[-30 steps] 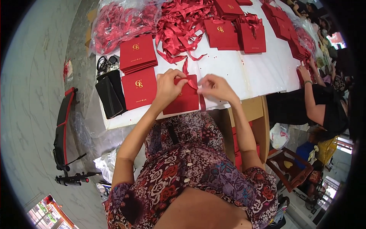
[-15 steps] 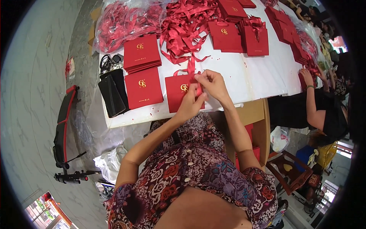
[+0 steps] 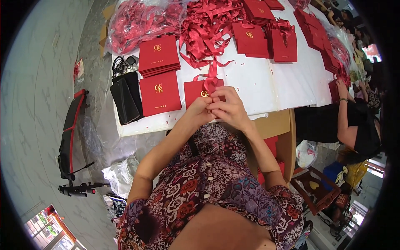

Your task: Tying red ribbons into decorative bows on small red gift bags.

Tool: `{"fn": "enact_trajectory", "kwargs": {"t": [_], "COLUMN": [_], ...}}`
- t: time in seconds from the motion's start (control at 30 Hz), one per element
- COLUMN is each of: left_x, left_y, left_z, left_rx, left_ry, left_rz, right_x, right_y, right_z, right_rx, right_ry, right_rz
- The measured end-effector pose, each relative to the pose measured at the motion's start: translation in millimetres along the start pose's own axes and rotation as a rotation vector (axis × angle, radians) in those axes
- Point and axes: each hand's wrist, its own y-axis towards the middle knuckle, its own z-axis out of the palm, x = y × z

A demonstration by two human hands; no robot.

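Observation:
A flat red gift bag [image 3: 192, 89] with a gold emblem lies at the table's near edge in front of me. A red satin ribbon [image 3: 211, 81] runs from its top edge down to my fingers. My left hand [image 3: 201, 110] is closed on the ribbon over the bag's lower part. Close against it, my right hand [image 3: 230, 108] pinches the ribbon as well, thumb and forefinger together. Between the two hands the ribbon's end is mostly hidden. To the left lie a single red bag [image 3: 160, 96] and, behind it, a stack of red bags [image 3: 157, 52].
Loose ribbons [image 3: 208, 31] heap up behind the bag, beside a clear plastic sack of ribbons [image 3: 143, 25]. A black phone [image 3: 125, 102] and a cable [image 3: 121, 66] lie at left. More bags [image 3: 284, 46] stand farther right. An open carton [image 3: 273, 129] sits below the table edge, near another person's arm [image 3: 342, 112].
My hands have come together lower on the bag, the right one moving down toward the left. The ribbon now hangs down over the bag's front into my fingers.

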Motion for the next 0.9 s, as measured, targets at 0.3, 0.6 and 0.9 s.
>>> {"fn": "enact_trajectory", "kwargs": {"t": [0.3,0.6,0.9], "left_x": [-24.4,-42.8,-35.6], "left_y": [-37.7,-24.1,-24.9], "left_z": [1.6,-11.6,-7.5], "left_rx": [-0.563,-0.514,-0.412], "left_ry": [1.722,2.116,2.133], "left_rz": [0.887,0.942,1.088], "right_x": [25.0,-37.7,-22.0], "right_y": [9.8,5.8,11.5], "right_z": [-35.6,57.3,62.8], "right_rx": [-0.049,-0.015,-0.138], "right_ry": [0.545,-0.022,0.068], "right_rz": [0.506,0.549,0.698]}}
